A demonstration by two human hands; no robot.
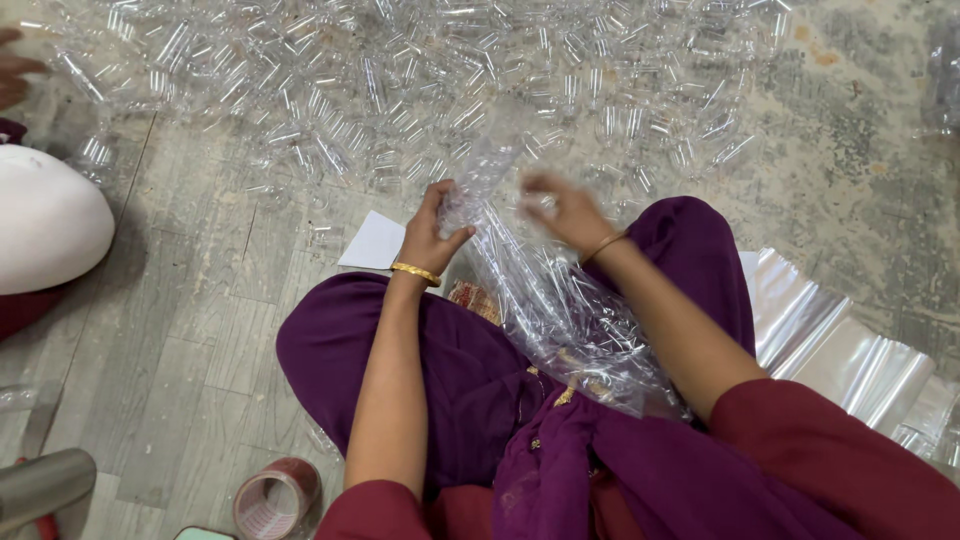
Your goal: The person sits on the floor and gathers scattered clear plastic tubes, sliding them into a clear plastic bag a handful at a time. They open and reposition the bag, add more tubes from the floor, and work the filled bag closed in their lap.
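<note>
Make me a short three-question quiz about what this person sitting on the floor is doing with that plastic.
1. True or false: the left hand grips the gathered top of the clear plastic bag.
2. What lies spread over the floor beyond the hands? A) clear plastic bottles B) metal cans C) paper cups
3. Fill in: near the left elbow, on the floor, stands a roll of ____.

Key
1. True; the right hand is blurred beside it.
2. A: clear plastic bottles.
3. Tape: the tape roll.
</note>
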